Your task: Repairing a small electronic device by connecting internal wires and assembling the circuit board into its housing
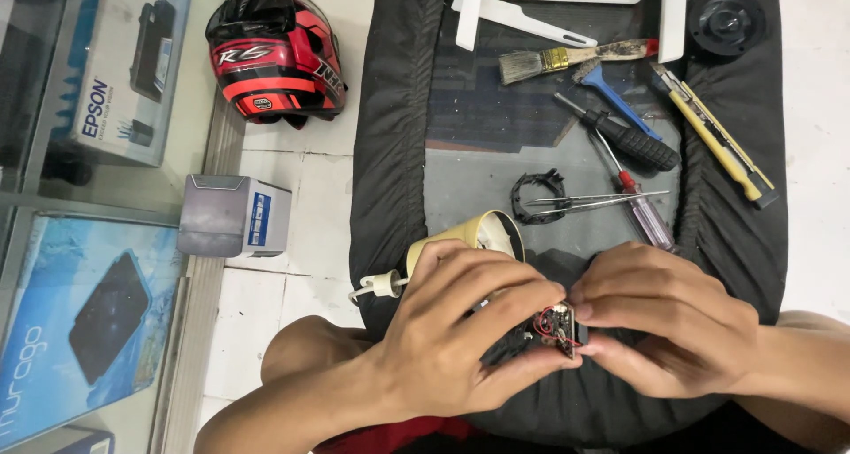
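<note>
A black padded work mat (390, 153) fills the middle of the frame from the top edge down to the person's lap, its rolled borders running down both sides; white floor tiles (310, 232) show to its left and a pale strip to its right. Along the left edge stands a glass cabinet holding two printer cartons: a grey-white box (115, 73) at upper left and a blue box (80, 330) at lower left. A red, black and white helmet (274, 55) sits on the tiles at upper centre-left, and one small grey box with a blue label strip (235, 217) lies below it. At lower centre, the left hand (452, 330) and right hand (664, 325) meet, both closed in a pinch on one small circuit board (558, 325) with red wires, held just above the mat's near edge. A cream lamp-like housing (469, 237) with a white plug lies just behind the left hand. Open mat remains between the hands and the tools. On the upper right lie one paintbrush (567, 60), two screwdrivers, one yellow utility knife (717, 139), one pair of tweezers (593, 201) and one black ring part (537, 195).
</note>
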